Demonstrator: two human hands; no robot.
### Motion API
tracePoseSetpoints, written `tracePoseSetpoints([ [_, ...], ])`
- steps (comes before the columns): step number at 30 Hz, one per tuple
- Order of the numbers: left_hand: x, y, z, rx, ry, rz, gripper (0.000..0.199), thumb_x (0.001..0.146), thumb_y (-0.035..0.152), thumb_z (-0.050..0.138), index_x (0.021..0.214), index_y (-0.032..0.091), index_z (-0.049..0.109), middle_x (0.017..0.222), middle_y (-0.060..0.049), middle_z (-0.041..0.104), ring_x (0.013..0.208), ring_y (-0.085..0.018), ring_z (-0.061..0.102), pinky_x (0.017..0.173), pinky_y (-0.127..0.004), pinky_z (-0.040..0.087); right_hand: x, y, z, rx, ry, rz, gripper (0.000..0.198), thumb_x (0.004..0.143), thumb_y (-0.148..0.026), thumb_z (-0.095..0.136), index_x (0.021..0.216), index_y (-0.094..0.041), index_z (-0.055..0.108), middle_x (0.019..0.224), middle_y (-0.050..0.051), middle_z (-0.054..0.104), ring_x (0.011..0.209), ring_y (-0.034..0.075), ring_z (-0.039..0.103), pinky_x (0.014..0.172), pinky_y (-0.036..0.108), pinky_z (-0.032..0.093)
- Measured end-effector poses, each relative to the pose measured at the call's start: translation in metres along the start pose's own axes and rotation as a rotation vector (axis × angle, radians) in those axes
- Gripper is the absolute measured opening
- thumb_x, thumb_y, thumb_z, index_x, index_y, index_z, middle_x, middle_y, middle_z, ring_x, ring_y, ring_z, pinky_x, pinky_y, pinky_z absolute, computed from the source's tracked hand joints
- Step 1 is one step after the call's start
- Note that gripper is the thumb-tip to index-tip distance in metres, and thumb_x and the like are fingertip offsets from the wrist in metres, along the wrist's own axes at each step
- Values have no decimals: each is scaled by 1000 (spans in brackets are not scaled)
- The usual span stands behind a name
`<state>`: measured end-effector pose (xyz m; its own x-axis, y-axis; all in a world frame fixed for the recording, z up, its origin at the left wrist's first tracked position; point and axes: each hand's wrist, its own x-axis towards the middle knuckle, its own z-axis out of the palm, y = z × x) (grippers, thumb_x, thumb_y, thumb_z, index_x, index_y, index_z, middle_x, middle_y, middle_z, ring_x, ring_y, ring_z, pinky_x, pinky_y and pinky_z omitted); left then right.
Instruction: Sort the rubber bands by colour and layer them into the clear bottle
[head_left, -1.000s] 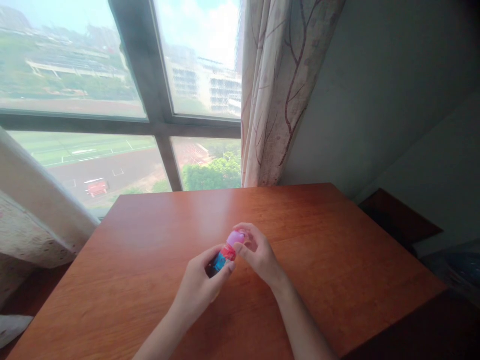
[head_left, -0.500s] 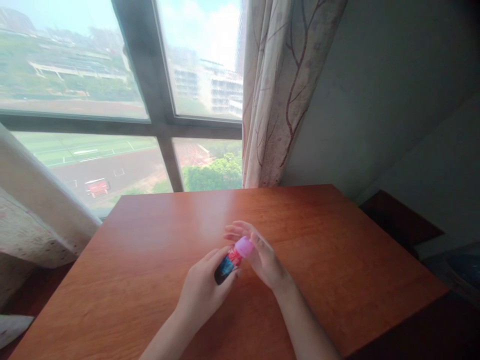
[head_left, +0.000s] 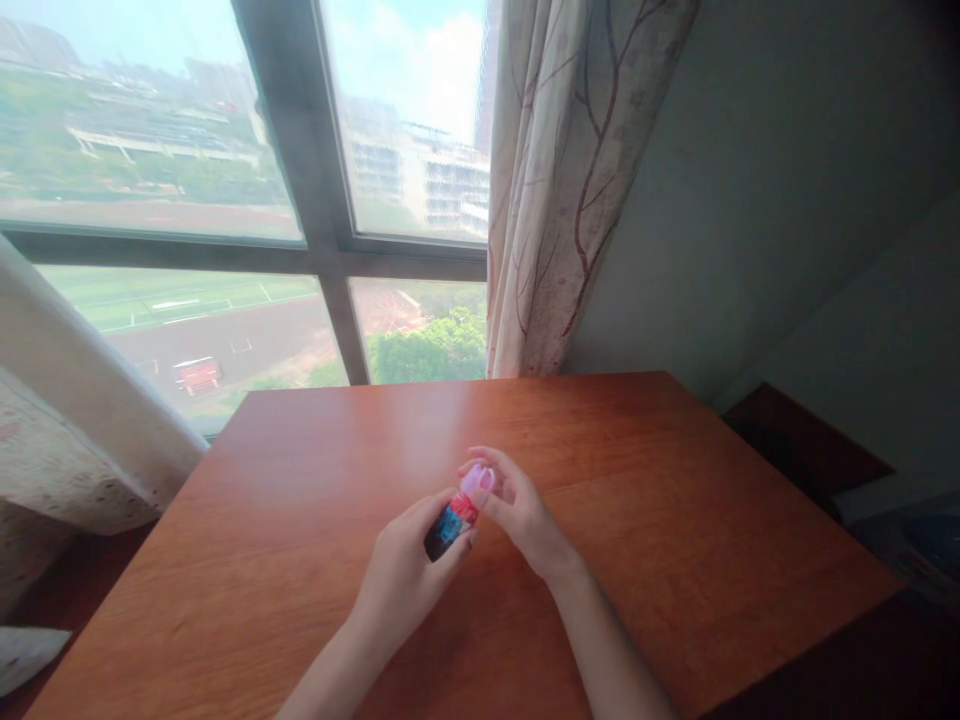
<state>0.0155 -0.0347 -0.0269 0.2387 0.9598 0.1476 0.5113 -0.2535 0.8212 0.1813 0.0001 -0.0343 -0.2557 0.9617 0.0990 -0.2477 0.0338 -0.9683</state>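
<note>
A small bottle (head_left: 450,528) with a red and blue patterned body and a dark base is tilted above the wooden table (head_left: 262,560), its top pointing up and to the right. My left hand (head_left: 409,560) is wrapped round its body, thumb on the near side and fingers on the far side. On the bottle's upper end sits a pinkish-purple cap (head_left: 474,480). My right hand (head_left: 521,508) has its thumb and fingers closed round this cap. Some of the fingertips are hidden behind the cap.
Behind the table stands a window with a grey frame (head_left: 322,255). A branch-patterned curtain (head_left: 547,200) hangs at the right of the glass, another pale curtain (head_left: 82,400) at the left. A dark brown piece of furniture (head_left: 810,440) is beyond the right edge.
My right hand's fingers, looser and more spread before, have closed round the cap and shifted slightly. My left hand keeps its hold on the bottle. The view has moved a little.
</note>
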Motion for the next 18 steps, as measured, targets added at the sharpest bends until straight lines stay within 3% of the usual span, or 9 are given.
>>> tracePoseSetpoints([
  [5, -1, 1, 3, 24, -37, 60, 34, 82, 24, 62, 116, 23, 65, 112, -5, 72, 97, -21, 66, 85, -27, 49, -3, 0, 2, 68, -88, -28, 53, 85, -42, 71, 132, -28, 52, 133, 9, 58, 121, 23, 55, 100, 40, 44],
  [9, 4, -6, -5, 2, 92, -58, 29, 84, 33, 61, 109, 20, 66, 95, -4, 74, 80, -19, 66, 74, -25, 50, -4, -4, 1, 227, -133, -9, 52, 87, -43, 69, 133, -28, 51, 134, 9, 60, 122, 24, 56, 107, 45, 38],
  [12, 7, -8, -10, -98, 147, -140, 32, 82, 36, 63, 108, 16, 66, 83, -2, 71, 72, -17, 62, 67, -23, 49, -1, -5, -1, 199, -103, -15, 49, 84, -34, 73, 128, -28, 55, 128, 8, 64, 117, 23, 59, 104, 43, 40],
  [15, 6, -3, -8, -245, 107, -162, 34, 79, 34, 67, 107, 15, 66, 78, 0, 67, 66, -14, 58, 63, -22, 48, 1, -3, -2, 142, 4, -18, 42, 82, -30, 74, 121, -26, 59, 116, 6, 68, 108, 21, 63, 98, 38, 45],
  [18, 3, 3, -2, -342, -20, -144, 33, 81, 34, 65, 108, 14, 66, 75, 0, 64, 62, -13, 56, 59, -21, 48, 0, -3, -1, 186, -31, -5, 47, 82, -31, 74, 125, -25, 57, 123, 8, 65, 113, 22, 60, 99, 38, 44],
])
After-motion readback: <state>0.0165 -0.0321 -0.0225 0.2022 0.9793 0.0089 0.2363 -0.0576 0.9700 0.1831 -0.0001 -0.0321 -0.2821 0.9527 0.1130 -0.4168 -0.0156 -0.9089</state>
